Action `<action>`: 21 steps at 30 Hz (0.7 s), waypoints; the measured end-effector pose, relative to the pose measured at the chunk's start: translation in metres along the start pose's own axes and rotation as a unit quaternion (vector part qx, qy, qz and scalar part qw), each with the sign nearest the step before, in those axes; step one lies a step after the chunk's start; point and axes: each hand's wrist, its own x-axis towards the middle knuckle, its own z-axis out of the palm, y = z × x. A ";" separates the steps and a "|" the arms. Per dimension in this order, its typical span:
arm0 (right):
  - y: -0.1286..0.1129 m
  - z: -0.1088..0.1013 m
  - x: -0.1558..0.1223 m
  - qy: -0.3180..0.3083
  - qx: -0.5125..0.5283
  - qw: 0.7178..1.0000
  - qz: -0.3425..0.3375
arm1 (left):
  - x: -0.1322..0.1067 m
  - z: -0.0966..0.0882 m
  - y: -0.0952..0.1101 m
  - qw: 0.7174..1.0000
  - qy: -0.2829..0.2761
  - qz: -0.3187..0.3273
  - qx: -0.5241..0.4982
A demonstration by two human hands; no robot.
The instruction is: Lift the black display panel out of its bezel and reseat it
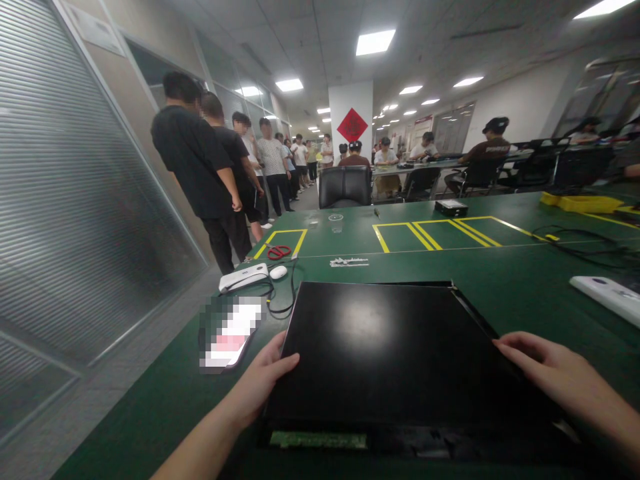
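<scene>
A black LCD panel [370, 360] lies in front of me, with a glossy light reflection on its face. A strip of green circuit board [318, 439] shows along its near edge. My left hand [263, 377] grips the panel's left edge, thumb on top and fingers hidden beneath. Under the panel, a black frame [475, 308] sticks out along the far and right sides. My right hand [543, 363] pinches the frame's right edge between thumb and fingers. Left of the panel a phone [233, 333] with a lit, blurred-out screen rests on the green table [165, 413].
Beyond the panel lie red-handled scissors [279, 253], a white mouse [278, 272], a white device [243, 277] with cables, and small white strips [349, 263]. Another white device [607, 299] is at right, a yellow tray [583, 203] farther back. People stand along the left wall.
</scene>
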 end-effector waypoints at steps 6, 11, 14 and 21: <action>-0.001 -0.001 -0.001 -0.026 -0.020 0.999 0.004 | -0.001 0.000 0.002 1.000 -0.011 0.005 0.008; 0.000 -0.002 -0.001 -0.029 -0.022 0.999 0.006 | -0.001 -0.001 0.002 1.000 -0.005 0.001 0.018; -0.003 -0.003 -0.003 -0.032 -0.025 0.999 0.014 | 0.000 0.000 0.002 1.000 0.007 -0.001 0.020; -0.002 -0.002 -0.002 -0.037 -0.015 0.999 0.005 | 0.000 0.001 -0.001 1.000 0.001 0.019 -0.002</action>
